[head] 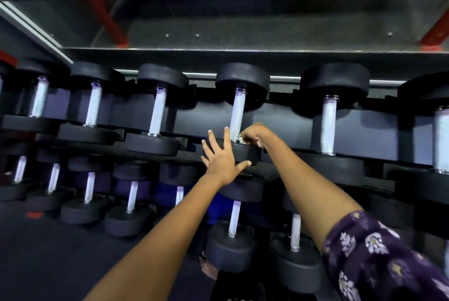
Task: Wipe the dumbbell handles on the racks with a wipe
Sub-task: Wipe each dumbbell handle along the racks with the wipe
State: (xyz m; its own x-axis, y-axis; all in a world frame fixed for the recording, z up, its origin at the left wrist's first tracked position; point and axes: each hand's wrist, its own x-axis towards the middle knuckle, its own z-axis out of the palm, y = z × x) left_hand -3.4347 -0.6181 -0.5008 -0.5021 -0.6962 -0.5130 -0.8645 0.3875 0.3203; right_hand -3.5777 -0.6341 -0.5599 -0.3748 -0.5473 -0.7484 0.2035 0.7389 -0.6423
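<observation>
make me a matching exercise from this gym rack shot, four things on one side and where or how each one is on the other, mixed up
Things
1. left hand
2. right hand
3. knurled silver metal dumbbell handle
4. purple floral fabric sleeve

States or places
A. fingers curled at the bottom of the handle, pinching a small pale wipe
B. lower right corner, on the right arm
C. fingers spread flat on the black round rubber dumbbell head
D. upper rack row, between two black heads, just above both hands

Pairs: 1-C, 2-A, 3-D, 4-B
</observation>
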